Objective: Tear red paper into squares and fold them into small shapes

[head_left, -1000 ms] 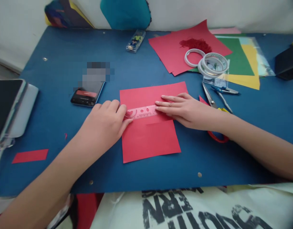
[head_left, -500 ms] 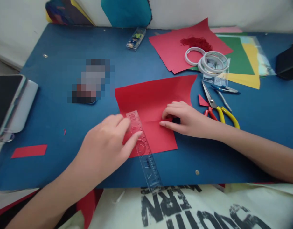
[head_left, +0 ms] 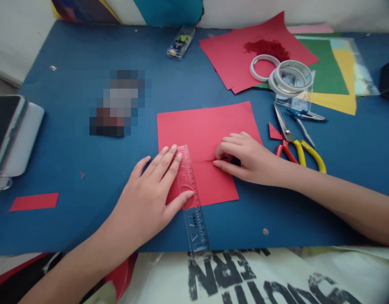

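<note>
My left hand (head_left: pixel 154 185) lies with fingers stretched out on the left side of a clear plastic ruler (head_left: pixel 194 219). The thumb and fingertips press the ruler down. It slants across a sheet of red paper (head_left: pixel 207 126), its lower end reaching past the table's front edge. A crease line runs over the sheet from the ruler toward my right hand (head_left: pixel 238 156). That hand rests on the paper's right part, fingers curled and thumb close to them. What the fingertips pinch, if anything, is hidden.
Right of the paper lie scissors (head_left: pixel 298 150), a red scrap (head_left: pixel 275 131) and a compass (head_left: pixel 306 115). Behind are tape rolls (head_left: pixel 294 86), dark red thread (head_left: pixel 270 48) and coloured sheets (head_left: pixel 324 65). A red strip (head_left: pixel 34 202) and a device (head_left: pixel 6 131) are at left.
My left hand has opened out flat over the ruler, which has turned slightly more upright. The red sheet's raised far part has come down flat. My right hand has stayed put.
</note>
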Motion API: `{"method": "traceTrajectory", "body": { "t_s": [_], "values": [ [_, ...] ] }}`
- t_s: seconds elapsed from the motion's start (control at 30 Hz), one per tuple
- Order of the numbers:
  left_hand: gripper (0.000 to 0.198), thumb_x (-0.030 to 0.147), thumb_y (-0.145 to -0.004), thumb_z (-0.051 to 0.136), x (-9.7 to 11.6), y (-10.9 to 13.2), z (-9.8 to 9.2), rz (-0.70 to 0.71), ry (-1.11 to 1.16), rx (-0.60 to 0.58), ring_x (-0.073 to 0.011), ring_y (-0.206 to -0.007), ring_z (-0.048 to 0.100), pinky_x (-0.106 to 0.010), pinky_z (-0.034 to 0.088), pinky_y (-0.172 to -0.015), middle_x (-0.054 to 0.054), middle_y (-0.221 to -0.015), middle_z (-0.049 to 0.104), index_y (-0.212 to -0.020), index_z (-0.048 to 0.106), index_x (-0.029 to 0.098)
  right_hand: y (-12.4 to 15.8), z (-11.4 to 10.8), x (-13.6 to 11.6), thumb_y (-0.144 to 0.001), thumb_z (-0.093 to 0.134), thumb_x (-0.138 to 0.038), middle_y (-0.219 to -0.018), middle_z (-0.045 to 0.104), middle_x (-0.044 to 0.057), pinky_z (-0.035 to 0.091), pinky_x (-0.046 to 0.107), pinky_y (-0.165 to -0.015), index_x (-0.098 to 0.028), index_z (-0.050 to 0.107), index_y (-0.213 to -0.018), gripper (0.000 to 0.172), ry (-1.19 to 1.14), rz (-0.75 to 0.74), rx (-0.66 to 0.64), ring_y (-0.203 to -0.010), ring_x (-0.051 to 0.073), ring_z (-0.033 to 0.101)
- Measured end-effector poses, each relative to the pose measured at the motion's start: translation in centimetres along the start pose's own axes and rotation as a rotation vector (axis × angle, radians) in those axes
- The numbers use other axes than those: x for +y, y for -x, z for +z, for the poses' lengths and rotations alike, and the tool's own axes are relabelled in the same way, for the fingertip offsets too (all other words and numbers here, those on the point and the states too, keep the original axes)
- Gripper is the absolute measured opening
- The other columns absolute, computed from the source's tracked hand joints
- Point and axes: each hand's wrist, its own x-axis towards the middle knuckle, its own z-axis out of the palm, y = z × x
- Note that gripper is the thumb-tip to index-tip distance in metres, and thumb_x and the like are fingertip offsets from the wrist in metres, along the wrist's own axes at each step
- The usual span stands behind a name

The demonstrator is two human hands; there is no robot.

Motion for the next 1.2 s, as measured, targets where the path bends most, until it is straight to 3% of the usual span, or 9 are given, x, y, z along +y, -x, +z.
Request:
{"method": "traceTrajectory", "body": {
  "t_s": [0.27,0.53,0.73,1.2],
  "values": [
    [0.066,0.049,-0.091,0.040,-0.3,0.1,-0.1,0.004,0.002,-0.015,-0.0263,-0.138,0.032,-0.047,0.029,-0.109,-0.011,-0.151,0.030,-0.143,0.032,0.010,0.1,-0.1,0.0,-0.093,0.046,-0.031,-0.083,0.058,0.004,0.028,0.031,-0.071,-0.019,0.052,-0.084,0.016,0.003,-0.010,-0.006,-0.076,0.017,0.044],
    [0.066,0.050,-0.091,0.041,-0.4,0.2,-0.2,-0.005,0.027,-0.020,-0.0249,-0.139,0.031,-0.046,0.028,-0.110,-0.009,-0.152,0.030,-0.143,0.031,0.012,0.3,0.8,0.1,-0.093,0.045,-0.026,-0.077,0.054,0.002,0.031,0.029,-0.070,-0.018,0.049,-0.084,0.013,0.000,-0.101,0.117,-0.072,0.016,0.044],
    [0.066,0.049,-0.091,0.041,-0.4,0.3,-0.1,0.003,0.027,-0.029,-0.0243,-0.140,0.029,-0.046,0.028,-0.110,-0.008,-0.152,0.029,-0.144,0.028,0.013,0.4,0.8,0.1,-0.093,0.045,-0.026,-0.076,0.055,0.002,0.032,0.029,-0.070,-0.018,0.049,-0.084,0.013,0.011,-0.106,0.129,-0.071,0.015,0.045],
    [0.069,0.050,-0.085,0.054,0.1,1.9,0.2,0.041,0.116,0.063,-0.0297,-0.135,0.036,-0.050,0.031,-0.107,-0.013,-0.145,0.042,-0.140,0.036,0.013,0.1,0.8,0.4,-0.092,0.048,-0.025,-0.074,0.054,0.001,0.030,0.028,-0.067,-0.016,0.051,-0.082,0.013,0.005,-0.132,0.119,-0.069,0.014,0.044]
  ]
}}
